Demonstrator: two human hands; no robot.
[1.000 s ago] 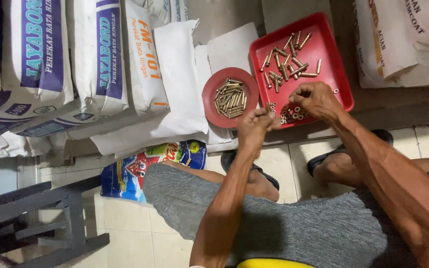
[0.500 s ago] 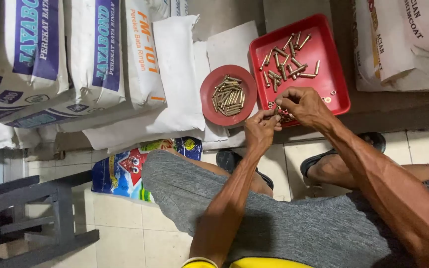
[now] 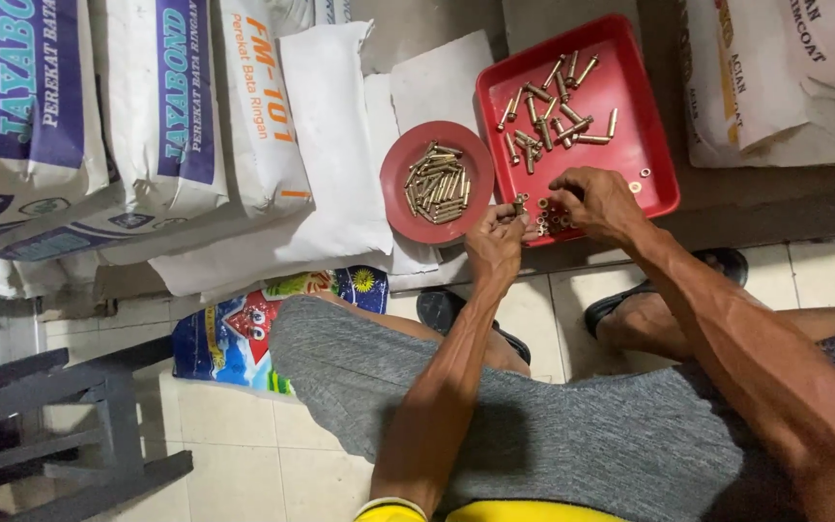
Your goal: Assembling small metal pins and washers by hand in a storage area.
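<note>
Left hand (image 3: 497, 242) fingers pinched on small bolt (image 3: 519, 205) at red tray (image 3: 651, 145) near edge. Right hand (image 3: 596, 201) fingers curled over nuts (image 3: 555, 220) in tray corner; grip unclear. Round red plate (image 3: 398, 193) of bolts beside tray.

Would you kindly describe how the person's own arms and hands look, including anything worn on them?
Both arms are bare to the upper arm, lean and sinewy. The left hand and right hand wear no gloves, rings or watch. A yellow sleeve edge with a pale band shows on the left arm.
</note>
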